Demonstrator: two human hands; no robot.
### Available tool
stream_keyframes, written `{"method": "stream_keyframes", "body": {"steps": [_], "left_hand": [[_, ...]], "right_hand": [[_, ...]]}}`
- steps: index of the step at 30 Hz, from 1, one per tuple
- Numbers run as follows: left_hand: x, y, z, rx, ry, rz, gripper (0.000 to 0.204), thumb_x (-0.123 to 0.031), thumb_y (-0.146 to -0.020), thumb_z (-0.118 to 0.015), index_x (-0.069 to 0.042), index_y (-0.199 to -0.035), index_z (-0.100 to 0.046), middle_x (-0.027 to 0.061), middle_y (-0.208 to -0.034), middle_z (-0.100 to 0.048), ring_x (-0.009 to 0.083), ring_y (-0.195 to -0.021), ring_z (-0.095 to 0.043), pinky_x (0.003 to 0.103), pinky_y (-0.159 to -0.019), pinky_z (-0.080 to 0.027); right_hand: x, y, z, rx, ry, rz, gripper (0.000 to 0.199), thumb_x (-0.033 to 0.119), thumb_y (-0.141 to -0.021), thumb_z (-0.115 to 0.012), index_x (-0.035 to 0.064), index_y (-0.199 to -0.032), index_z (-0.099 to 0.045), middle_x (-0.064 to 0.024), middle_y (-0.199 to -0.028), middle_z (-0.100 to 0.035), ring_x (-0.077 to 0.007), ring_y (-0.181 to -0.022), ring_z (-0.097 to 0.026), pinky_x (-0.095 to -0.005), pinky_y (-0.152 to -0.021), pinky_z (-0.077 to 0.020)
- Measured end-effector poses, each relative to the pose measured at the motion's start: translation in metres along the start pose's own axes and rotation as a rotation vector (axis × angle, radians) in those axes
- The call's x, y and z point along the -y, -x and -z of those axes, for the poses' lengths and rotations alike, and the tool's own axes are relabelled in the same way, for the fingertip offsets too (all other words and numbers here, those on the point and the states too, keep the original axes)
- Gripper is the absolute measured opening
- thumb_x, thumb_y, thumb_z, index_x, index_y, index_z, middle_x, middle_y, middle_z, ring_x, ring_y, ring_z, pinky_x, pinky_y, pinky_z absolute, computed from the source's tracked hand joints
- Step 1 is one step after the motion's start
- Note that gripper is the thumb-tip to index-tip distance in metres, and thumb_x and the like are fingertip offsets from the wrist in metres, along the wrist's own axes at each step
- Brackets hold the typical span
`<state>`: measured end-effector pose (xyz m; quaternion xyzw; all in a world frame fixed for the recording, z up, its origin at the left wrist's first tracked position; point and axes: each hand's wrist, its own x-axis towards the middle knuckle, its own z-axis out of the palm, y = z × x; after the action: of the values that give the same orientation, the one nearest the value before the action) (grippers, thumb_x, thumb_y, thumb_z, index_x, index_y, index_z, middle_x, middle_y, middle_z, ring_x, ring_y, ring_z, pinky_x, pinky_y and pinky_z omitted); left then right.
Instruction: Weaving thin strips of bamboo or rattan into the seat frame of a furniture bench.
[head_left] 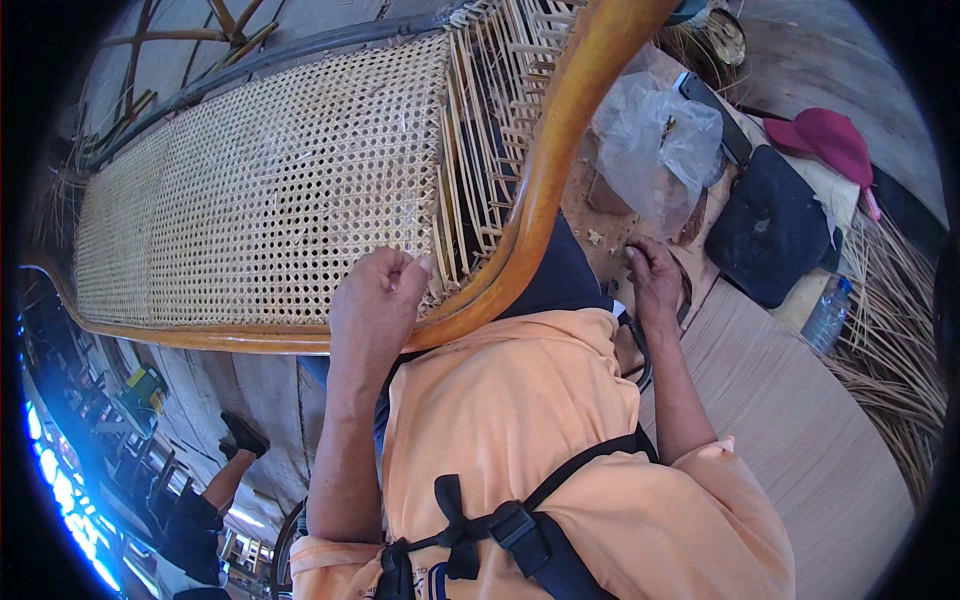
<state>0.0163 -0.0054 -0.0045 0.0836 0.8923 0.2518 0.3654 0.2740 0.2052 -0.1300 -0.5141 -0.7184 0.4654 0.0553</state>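
A curved wooden chair frame (560, 130) with a woven cane panel (260, 190) lies across my lap. My left hand (375, 300) sits at the panel's near edge, fingers pinched on cane strands beside the frame rail. Loose cane strips (500, 120) run unwoven at the panel's right end. My right hand (652, 275) rests lower right of the frame, fingers curled down on the wooden bench surface (770, 400); what it holds, if anything, is hidden.
A crumpled clear plastic bag (655, 150), a dark cushion (770, 225), a red cap (830, 140) and a plastic bottle (828, 312) lie to my right. Bundled cane (900, 370) is at far right. Another person's leg and shoe (240, 440) show lower left.
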Motion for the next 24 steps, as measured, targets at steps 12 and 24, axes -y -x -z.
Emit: {"method": "stream_keyframes", "body": {"steps": [12,24], "left_hand": [[-0.004,0.001,-0.004,0.048,-0.222,0.019,0.033,-0.033,-0.084,-0.058,0.000,-0.081,-0.065,0.0142,-0.063,-0.061,0.0253,-0.058,-0.059,0.037,-0.059,-0.045],[0.038,0.025,-0.026,-0.328,0.106,-0.379,0.008,-0.008,-0.073,-0.068,-0.009,-0.073,-0.060,0.0032,-0.068,-0.058,0.0216,-0.068,-0.056,0.037,-0.074,-0.038]], "right_hand": [[0.136,0.015,0.021,0.086,-0.243,0.123,0.012,0.003,-0.085,-0.062,0.0022,-0.097,-0.064,-0.0061,-0.083,-0.062,-0.0114,-0.072,-0.059,-0.0224,-0.066,-0.0466],[0.233,-0.007,-0.077,0.642,0.184,0.921,0.009,0.007,-0.079,-0.052,0.0041,-0.087,-0.055,-0.0134,-0.079,-0.057,-0.0334,-0.079,-0.057,-0.0403,-0.067,-0.0469]]}}
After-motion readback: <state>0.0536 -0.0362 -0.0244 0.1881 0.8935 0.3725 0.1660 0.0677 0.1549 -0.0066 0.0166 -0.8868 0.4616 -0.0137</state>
